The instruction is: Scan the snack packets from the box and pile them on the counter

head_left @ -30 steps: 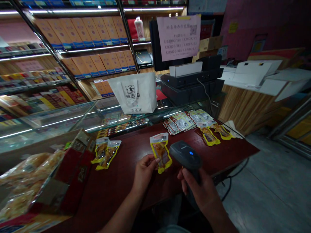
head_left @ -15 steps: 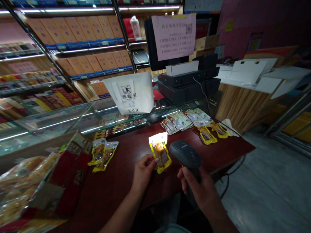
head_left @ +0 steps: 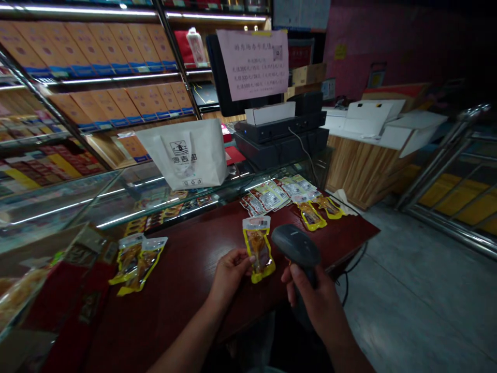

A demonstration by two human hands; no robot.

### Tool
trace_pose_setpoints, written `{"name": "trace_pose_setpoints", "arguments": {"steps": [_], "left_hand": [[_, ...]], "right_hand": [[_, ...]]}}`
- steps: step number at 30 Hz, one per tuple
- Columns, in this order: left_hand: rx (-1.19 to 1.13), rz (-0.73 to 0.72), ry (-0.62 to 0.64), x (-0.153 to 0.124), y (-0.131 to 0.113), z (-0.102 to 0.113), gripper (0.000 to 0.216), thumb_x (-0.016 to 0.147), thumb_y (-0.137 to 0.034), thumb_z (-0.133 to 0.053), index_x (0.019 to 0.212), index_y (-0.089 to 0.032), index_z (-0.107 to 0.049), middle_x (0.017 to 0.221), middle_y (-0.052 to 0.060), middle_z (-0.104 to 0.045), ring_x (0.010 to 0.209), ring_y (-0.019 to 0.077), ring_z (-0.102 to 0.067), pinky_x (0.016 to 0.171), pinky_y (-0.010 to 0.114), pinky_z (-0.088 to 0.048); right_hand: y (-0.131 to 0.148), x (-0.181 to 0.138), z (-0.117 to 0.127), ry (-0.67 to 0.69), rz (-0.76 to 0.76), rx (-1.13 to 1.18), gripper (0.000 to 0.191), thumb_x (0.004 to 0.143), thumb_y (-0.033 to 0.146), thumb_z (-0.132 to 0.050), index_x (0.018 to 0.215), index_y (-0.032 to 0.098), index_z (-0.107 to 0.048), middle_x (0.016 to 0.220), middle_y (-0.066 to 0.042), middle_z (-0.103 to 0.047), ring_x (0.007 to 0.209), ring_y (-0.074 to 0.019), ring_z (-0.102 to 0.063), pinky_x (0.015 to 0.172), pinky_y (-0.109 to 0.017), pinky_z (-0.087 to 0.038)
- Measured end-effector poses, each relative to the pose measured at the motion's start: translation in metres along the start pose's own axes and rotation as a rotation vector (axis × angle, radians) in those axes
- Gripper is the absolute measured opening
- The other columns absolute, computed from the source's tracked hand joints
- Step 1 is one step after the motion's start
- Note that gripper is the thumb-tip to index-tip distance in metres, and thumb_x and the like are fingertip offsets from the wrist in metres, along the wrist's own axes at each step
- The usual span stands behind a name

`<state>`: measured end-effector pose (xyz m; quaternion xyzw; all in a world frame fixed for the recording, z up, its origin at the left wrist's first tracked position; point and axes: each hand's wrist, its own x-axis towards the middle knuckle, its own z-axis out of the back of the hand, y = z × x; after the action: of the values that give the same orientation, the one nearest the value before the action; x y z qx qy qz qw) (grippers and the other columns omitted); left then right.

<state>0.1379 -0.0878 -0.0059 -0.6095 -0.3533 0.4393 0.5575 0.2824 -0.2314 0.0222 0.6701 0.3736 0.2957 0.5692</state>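
Between thumb and fingers, my left hand (head_left: pixel 232 269) pinches the lower left edge of a clear, yellow-edged snack packet (head_left: pixel 258 248) with brown food inside, its pale top pointing away from me. My right hand (head_left: pixel 310 295) is wrapped round the handle of a dark barcode scanner (head_left: pixel 297 246), whose head points left toward the packet. Scanner and packet are apart. Two similar packets (head_left: pixel 137 261) lie overlapping on the dark red counter (head_left: pixel 186 290) to the left. Two more yellow-edged packets (head_left: pixel 311 215) rest at the right, beside a fanned row of flat packets (head_left: pixel 266 197).
A white paper bag (head_left: pixel 186 155) stands on the glass case behind the counter. Further right are a monitor with a pink notice (head_left: pixel 254 65) and a black cash drawer (head_left: pixel 279 147). An open red carton (head_left: pixel 66 290) sits at the left. A metal railing (head_left: pixel 446 217) stands far right.
The view has turned right, so the surroundings sit further left. The bright light on the packet is gone. Both hands keep their holds, and the packet is slightly nearer the scanner.
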Motion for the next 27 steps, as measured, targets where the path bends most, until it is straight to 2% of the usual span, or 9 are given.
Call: {"name": "trace_pose_setpoints", "arguments": {"steps": [4,8,13,18,22,25,27], "left_hand": [[-0.051,0.119,0.136,0.033,0.002,-0.040,0.029,0.060,-0.030,-0.088,0.075,-0.014,-0.069,0.061,-0.001,-0.066,0.051,0.0100,-0.059,0.052,0.020,-0.049],[-0.045,0.255,0.174,0.075,-0.006,-0.082,0.022,0.066,-0.013,-0.083,0.067,-0.014,-0.061,0.057,-0.001,-0.064,0.047,0.0084,-0.059,0.054,0.021,-0.053],[0.012,0.323,0.198,0.114,-0.011,-0.109,0.028,0.071,-0.007,-0.079,0.060,-0.015,-0.055,0.049,0.000,-0.060,0.047,0.0109,-0.061,0.053,0.022,-0.055],[0.068,0.344,0.270,0.124,-0.015,-0.113,0.021,0.075,-0.011,-0.079,0.066,-0.013,-0.059,0.054,0.002,-0.065,0.052,0.0124,-0.066,0.058,0.023,-0.058],[0.128,0.323,0.331,0.115,-0.020,-0.108,0.016,0.081,-0.019,-0.076,0.076,-0.012,-0.063,0.062,0.004,-0.067,0.057,0.0145,-0.069,0.059,0.025,-0.058],[0.180,0.251,0.282,0.094,-0.017,-0.090,0.016,0.080,-0.022,-0.076,0.089,-0.014,-0.065,0.065,0.000,-0.064,0.054,0.0136,-0.066,0.059,0.026,-0.055],[0.249,0.132,0.198,0.075,-0.011,-0.067,0.024,0.078,-0.022,-0.077,0.099,-0.016,-0.067,0.069,-0.001,-0.065,0.058,0.0135,-0.065,0.065,0.026,-0.055]], "right_hand": [[0.001,0.006,0.019,-0.122,-0.006,0.057,0.045,0.088,0.062,-0.064,0.098,0.018,-0.067,0.048,0.005,-0.058,0.045,-0.0121,-0.052,0.047,-0.022,-0.042],[0.006,0.007,0.034,-0.244,0.031,0.097,0.051,0.084,0.065,-0.069,0.103,0.018,-0.067,0.066,0.000,-0.068,0.044,-0.0105,-0.052,0.042,-0.022,-0.042],[0.008,0.000,0.043,-0.279,0.035,0.092,0.052,0.083,0.064,-0.070,0.106,0.018,-0.068,0.073,-0.002,-0.071,0.045,-0.0107,-0.053,0.041,-0.022,-0.042],[0.005,-0.003,0.045,-0.289,0.036,0.081,0.052,0.084,0.064,-0.069,0.106,0.017,-0.067,0.074,-0.001,-0.070,0.045,-0.0103,-0.053,0.042,-0.022,-0.042],[0.005,-0.004,0.047,-0.253,0.003,0.057,0.053,0.084,0.064,-0.068,0.108,0.017,-0.066,0.073,-0.001,-0.069,0.046,-0.0112,-0.053,0.042,-0.023,-0.042],[0.002,-0.010,0.050,-0.242,-0.036,0.012,0.053,0.084,0.066,-0.068,0.107,0.018,-0.065,0.074,-0.001,-0.070,0.049,-0.0123,-0.054,0.045,-0.023,-0.045],[-0.002,-0.013,0.053,-0.250,-0.079,0.000,0.053,0.083,0.065,-0.069,0.108,0.019,-0.065,0.074,-0.001,-0.070,0.051,-0.0132,-0.055,0.046,-0.024,-0.046]]}}
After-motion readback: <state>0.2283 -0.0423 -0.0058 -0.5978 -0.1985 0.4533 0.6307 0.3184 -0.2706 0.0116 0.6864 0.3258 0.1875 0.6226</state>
